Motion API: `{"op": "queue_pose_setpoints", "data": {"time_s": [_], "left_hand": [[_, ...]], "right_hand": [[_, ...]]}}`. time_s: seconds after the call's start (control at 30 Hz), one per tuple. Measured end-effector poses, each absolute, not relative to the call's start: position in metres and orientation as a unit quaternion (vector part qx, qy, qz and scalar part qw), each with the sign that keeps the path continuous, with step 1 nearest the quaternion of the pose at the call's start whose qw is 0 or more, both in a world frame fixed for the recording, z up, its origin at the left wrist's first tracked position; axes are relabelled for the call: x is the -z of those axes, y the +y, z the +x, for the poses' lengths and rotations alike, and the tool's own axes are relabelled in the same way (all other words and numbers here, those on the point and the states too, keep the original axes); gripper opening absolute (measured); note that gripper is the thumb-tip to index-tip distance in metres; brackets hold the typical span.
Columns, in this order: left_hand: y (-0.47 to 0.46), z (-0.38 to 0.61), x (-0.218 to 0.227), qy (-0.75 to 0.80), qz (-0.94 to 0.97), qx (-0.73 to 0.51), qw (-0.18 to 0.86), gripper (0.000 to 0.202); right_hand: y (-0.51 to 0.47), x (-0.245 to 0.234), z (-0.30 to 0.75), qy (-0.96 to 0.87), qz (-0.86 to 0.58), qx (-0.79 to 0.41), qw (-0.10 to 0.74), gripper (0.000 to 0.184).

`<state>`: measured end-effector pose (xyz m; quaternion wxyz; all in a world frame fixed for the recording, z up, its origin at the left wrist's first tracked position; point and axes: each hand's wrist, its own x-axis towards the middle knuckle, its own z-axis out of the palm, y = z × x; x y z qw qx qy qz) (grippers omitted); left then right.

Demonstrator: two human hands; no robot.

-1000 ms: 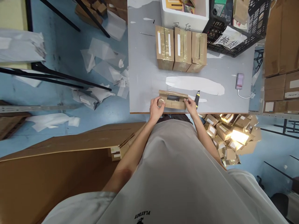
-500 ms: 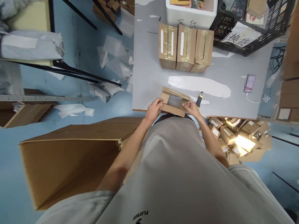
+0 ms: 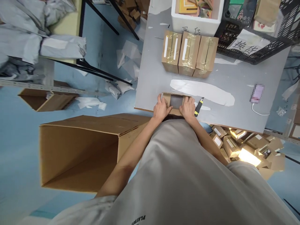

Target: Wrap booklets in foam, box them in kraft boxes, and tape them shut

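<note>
A small cardboard box (image 3: 167, 98) stands at the table's near edge, close to my body, with a grey area showing inside its frame. My left hand (image 3: 161, 108) grips its left side, fingers over the outer edge and thumb along the near wall. On the opposite side my right hand (image 3: 187, 107) grips the box in the same way. Just right of that hand lies a black and yellow utility knife (image 3: 199, 107). My hands partly hide the box's sides.
Three taped cartons (image 3: 189, 54) stand side by side on the grey table (image 3: 150, 75). Behind them are a white bin (image 3: 195, 23) and a black crate (image 3: 234, 48). A phone (image 3: 257, 93) with a cable lies rightward. A large open carton (image 3: 79, 156) and piled boxes (image 3: 231, 147) flank me.
Both hands have shifted from fingertip holds on the small box's ends to fuller grips around its sides. The camera view has turned a little.
</note>
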<state>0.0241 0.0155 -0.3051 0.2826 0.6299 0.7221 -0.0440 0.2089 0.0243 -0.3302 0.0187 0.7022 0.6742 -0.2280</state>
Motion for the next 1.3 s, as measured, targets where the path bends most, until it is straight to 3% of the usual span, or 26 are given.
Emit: {"op": "queue_pose_setpoints", "data": {"time_s": [0.2,0.37,0.5,0.6,0.7,0.8,0.87,1.03,1.17,1.3], "left_hand": [[0.017,0.023,0.311,0.725,0.622,-0.091,0.281,0.044],[0.014,-0.002,0.324,0.682,0.641,-0.180,0.303,0.049],[0.012,-0.002,0.332,0.696,0.624,-0.170,0.311,0.040],[0.006,0.003,0.328,0.712,0.637,-0.162,0.247,0.035],[0.005,0.010,0.318,0.692,0.679,-0.132,0.209,0.026],[0.014,0.020,0.313,0.613,0.738,-0.100,0.263,0.031],[0.024,0.027,0.314,0.568,0.766,-0.099,0.284,0.042],[0.049,0.029,0.329,0.520,0.796,-0.086,0.299,0.107],[0.053,0.022,0.347,0.494,0.808,-0.051,0.318,0.136],[0.051,0.019,0.360,0.507,0.799,-0.018,0.323,0.152]], "right_hand": [[0.017,0.334,0.265,0.665,0.668,0.303,-0.142,0.065],[0.015,0.349,0.310,0.592,0.708,0.330,-0.200,0.059],[0.011,0.350,0.318,0.609,0.722,0.266,-0.193,0.043],[0.005,0.341,0.312,0.650,0.715,0.203,-0.157,0.035],[0.002,0.329,0.298,0.714,0.652,0.230,-0.111,0.037],[0.008,0.320,0.279,0.761,0.592,0.259,-0.059,0.038],[0.015,0.314,0.269,0.761,0.602,0.242,-0.022,0.040],[0.038,0.301,0.247,0.784,0.578,0.226,-0.019,0.038],[0.056,0.303,0.222,0.781,0.555,0.282,0.057,0.031],[0.071,0.314,0.190,0.762,0.587,0.247,0.120,0.042]]}}
